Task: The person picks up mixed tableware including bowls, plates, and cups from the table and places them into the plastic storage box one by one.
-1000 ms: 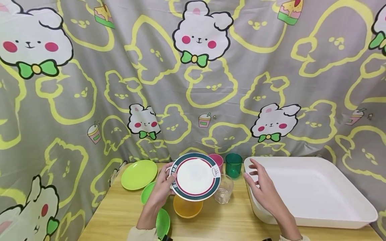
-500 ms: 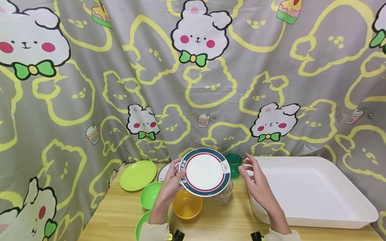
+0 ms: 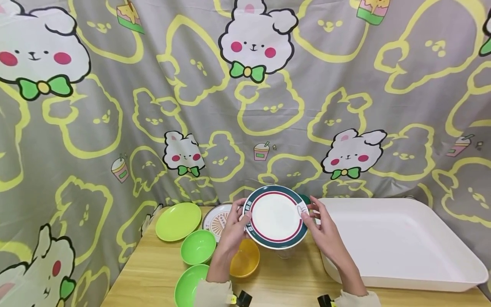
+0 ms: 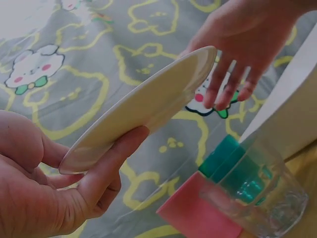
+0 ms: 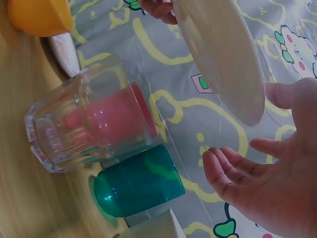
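Observation:
A white plate (image 3: 277,216) with a dark green rim band and a red ring is held up, tilted, over the table. My left hand (image 3: 234,224) grips its left edge, thumb on the front face and fingers on the underside, which shows in the left wrist view. At the opposite edge is my right hand (image 3: 324,228), its thumb right at the rim. Its other fingers (image 5: 233,168) stand apart from the plate in the right wrist view, relaxed and slightly bent. Behind and below the plate stand a clear glass (image 5: 54,136), a pink cup (image 4: 198,210) and a teal cup (image 5: 143,181).
A large white tray (image 3: 406,281) takes up the table's right side. On the left are a lime plate (image 3: 178,221), a patterned white plate (image 3: 215,219), two green bowls (image 3: 198,247) and an orange bowl (image 3: 245,258). A printed curtain (image 3: 276,115) hangs behind.
My left hand has carried the plate rightward and slightly up, uncovering the patterned plate and green bowls. The plate's right edge has come to my right hand, whose thumb now overlaps its rim.

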`<state>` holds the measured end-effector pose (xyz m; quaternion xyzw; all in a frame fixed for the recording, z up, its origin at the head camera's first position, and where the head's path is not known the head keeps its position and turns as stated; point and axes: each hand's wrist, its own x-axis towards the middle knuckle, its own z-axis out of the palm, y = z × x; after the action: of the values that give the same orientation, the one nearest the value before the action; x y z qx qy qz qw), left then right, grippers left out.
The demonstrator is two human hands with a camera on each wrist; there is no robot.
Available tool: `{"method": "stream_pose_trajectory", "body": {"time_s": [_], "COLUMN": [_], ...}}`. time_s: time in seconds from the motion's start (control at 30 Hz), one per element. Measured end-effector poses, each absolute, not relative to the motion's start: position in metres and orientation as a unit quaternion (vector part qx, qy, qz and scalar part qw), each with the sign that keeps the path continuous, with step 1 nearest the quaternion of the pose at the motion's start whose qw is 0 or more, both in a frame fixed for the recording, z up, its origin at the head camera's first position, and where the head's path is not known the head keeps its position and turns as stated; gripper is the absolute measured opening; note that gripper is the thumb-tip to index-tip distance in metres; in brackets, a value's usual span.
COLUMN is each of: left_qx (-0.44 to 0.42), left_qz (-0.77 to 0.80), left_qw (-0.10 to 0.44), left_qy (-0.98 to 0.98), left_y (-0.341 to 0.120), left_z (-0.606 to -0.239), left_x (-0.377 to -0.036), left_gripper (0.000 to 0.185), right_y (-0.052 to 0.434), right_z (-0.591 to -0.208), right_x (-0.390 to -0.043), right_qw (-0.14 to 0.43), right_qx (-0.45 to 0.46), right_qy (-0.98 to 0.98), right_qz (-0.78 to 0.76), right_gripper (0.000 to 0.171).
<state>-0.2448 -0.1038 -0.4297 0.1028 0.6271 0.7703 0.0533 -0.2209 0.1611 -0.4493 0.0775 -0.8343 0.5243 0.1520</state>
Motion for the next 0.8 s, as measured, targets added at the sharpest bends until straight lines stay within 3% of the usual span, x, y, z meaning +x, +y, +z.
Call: {"method": "stream_pose_trajectory", "body": {"time_s": [0.8], "left_qx": [0.118], "left_qz": [0.744], "left_qw": [0.057], "left_qy": [0.655], "left_y": [-0.0974], "left_z": [-0.4363], "left_x": [-0.2378], "left_gripper": [0.042], "right_y": [0.1561], "right_z": [-0.4532], "right_x": [-0.2171], "right_qw": [0.096], "right_qx": [0.041], "right_qy": [-0.832], "right_qz": [0.544], "right_gripper": [0.056]}}
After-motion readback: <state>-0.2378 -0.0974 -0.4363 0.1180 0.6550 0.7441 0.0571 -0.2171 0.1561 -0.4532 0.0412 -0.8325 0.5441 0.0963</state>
